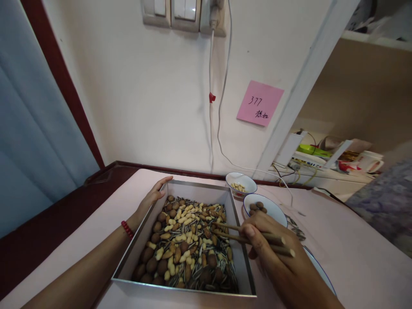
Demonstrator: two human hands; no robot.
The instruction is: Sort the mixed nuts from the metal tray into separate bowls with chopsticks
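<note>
A deep square box (236,268) with a silvery rim holds a mix of unshelled peanuts (188,216), striped sunflower seeds (185,279), almond-like nuts (215,239) and round brown nuts (151,266). My left hand (153,196) grips the box at its far left corner, fingers over the rim. In my right hand (268,240) is a pair of wooden chopsticks (228,231), reaching over the right wall. Their tips are among the nuts near the box's right side; I cannot tell whether anything is pinched between them.
Right of the box stand a bowl (230,176) with peanuts and another bowl (277,210) with several round brown nuts. Sunflower seeds (296,229) and a blue-rimmed dish (322,270) are partly behind my right hand. A white cable (244,166) runs down the wall onto the table.
</note>
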